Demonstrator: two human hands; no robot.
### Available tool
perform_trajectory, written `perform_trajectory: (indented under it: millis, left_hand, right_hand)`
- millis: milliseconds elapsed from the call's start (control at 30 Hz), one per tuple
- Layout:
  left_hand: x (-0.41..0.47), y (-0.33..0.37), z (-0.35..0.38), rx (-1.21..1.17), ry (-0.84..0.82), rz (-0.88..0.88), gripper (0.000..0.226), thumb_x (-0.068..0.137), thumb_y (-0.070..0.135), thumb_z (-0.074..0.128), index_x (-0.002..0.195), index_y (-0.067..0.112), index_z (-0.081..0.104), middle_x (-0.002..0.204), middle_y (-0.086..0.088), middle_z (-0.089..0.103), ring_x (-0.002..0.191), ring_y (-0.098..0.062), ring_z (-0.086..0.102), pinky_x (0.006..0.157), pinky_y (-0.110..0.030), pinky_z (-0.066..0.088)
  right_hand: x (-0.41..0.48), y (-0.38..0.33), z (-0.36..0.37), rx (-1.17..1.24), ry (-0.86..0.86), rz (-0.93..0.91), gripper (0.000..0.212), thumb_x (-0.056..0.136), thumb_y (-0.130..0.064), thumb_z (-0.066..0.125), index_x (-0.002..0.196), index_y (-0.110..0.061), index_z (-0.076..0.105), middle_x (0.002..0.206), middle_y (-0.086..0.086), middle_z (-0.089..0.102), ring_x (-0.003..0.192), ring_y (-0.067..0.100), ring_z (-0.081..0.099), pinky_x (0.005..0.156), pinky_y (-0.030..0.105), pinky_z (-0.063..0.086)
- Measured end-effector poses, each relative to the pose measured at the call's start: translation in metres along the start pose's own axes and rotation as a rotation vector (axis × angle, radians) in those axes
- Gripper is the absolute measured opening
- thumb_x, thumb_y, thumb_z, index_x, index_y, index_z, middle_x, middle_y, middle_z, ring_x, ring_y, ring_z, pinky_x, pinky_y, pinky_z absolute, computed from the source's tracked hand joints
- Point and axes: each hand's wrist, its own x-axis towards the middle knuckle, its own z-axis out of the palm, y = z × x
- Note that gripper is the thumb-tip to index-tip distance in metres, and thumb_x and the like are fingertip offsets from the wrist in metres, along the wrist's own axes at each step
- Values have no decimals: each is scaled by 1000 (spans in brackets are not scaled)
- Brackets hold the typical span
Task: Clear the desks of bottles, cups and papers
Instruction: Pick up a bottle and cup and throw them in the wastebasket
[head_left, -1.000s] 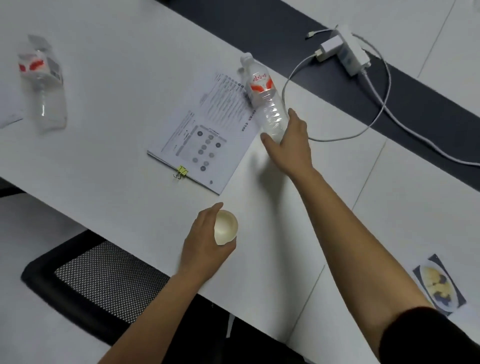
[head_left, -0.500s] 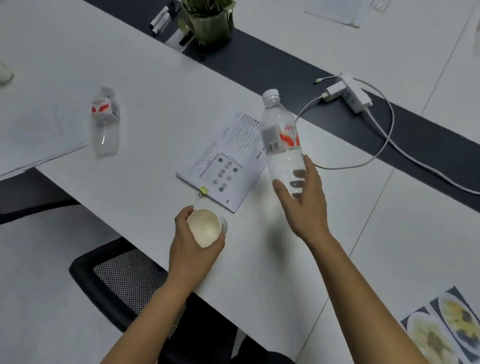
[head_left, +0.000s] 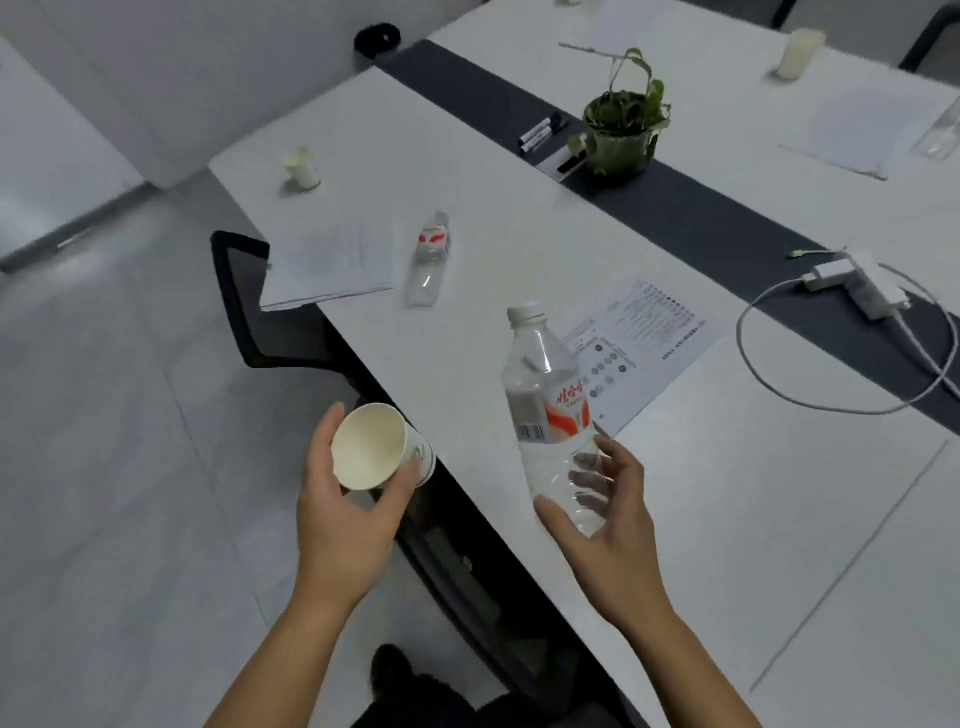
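The white table (head_left: 727, 519) is spread from 12 to 4 o'clock. A paper stack (head_left: 332, 265) is laid over its edge at 10 o'clock and a printed sheet (head_left: 660, 332) at 1 o'clock. A clear bottle (head_left: 545, 395) is held above the table's near edge, its lower half wrapped by the right hand's (head_left: 613, 525) grip. A second bottle (head_left: 428, 257) is laid flat at 11 o'clock. A paper cup (head_left: 374, 447) is held beyond the edge at 9 o'clock in the left hand's (head_left: 343, 514) grip.

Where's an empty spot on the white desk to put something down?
The biggest bare patch of the desk lies right of the right hand, nearer than the printed sheet and cable loop. Another lies between the far paper cup, the lying bottle and the dark strip. Crowded: around the paper stack beside that bottle.
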Motion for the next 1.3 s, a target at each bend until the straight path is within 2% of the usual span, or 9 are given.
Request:
perform_trajectory:
  millis: [167, 233, 333, 533, 667, 833, 1000, 1233, 1300]
  left_hand:
    - [2, -53, -107, -78, 128, 6, 84, 71, 41, 85, 141, 35, 40, 127, 29, 50, 120, -7, 54, 98, -30, 47]
    - [5, -86, -165, -123, 148, -19, 82, 64, 50, 80, 137, 37, 43, 126, 25, 53, 117, -9, 57, 96, -33, 50]
    - [12, -128, -248, -141, 235, -62, 75, 65, 43, 85, 130, 39, 47, 119, 28, 56, 111, -8, 60, 93, -37, 52]
    - [35, -187, -369, -155, 465, -109, 77, 71, 38, 80, 139, 33, 44, 129, 14, 50, 114, -12, 57, 88, -22, 45]
    - [72, -210, -405, -145, 508, -149, 84, 73, 43, 81, 144, 31, 40, 132, 14, 45, 115, -14, 56, 84, -15, 42]
    - [154, -237, -422, -138, 465, -178, 81, 80, 25, 78, 148, 31, 36, 136, 12, 50, 118, -14, 56, 87, -15, 42]
    - [277, -261, -437, -101, 446, -188, 79, 81, 23, 79, 146, 34, 36, 129, 17, 53, 118, -17, 58, 82, -12, 41]
    - [452, -233, -500, -65, 490, -164, 81, 79, 27, 78, 148, 33, 36, 122, 33, 48, 115, -11, 55, 79, -10, 39]
    - [492, -235, -518, -96, 539, -163, 79, 76, 32, 76, 145, 37, 38, 126, 27, 51, 115, -11, 57, 83, -13, 40]
  right_hand:
    - [-26, -43, 100, -2, -49, -98, 75, 75, -25, 86, 129, -36, 36, 121, -16, 55, 104, -1, 61, 82, 12, 51]
    - [-44, -55, 156, 16, -46, -88, 72, 75, -21, 85, 126, -37, 37, 119, -14, 56, 99, -2, 64, 79, 19, 56]
    - [-71, -66, 238, 43, -78, -77, 69, 74, -27, 87, 119, -44, 38, 119, -12, 58, 94, -1, 68, 81, 35, 61]
    - [-85, -106, 364, -30, -224, -130, 66, 72, -28, 87, 116, -43, 41, 117, -7, 62, 96, 6, 70, 84, 44, 60]
    - [-64, -128, 421, -51, -275, -152, 69, 72, -30, 86, 123, -37, 40, 120, -8, 60, 98, 5, 69, 85, 45, 60]
    - [-7, -129, 488, -44, -269, -122, 65, 72, -34, 86, 119, -42, 42, 115, -12, 62, 99, 7, 69, 86, 46, 59]
    - [89, -143, 567, -8, -258, -99, 66, 72, -33, 86, 121, -38, 42, 119, -10, 60, 101, 4, 68, 90, 45, 58]
    - [236, -247, 687, -91, -338, -202, 70, 69, -44, 83, 122, -40, 38, 119, -17, 56, 103, -1, 64, 89, 34, 57]
    - [272, -272, 727, -103, -373, -232, 72, 69, -43, 84, 124, -39, 37, 119, -18, 56, 104, 2, 64, 89, 35, 57]
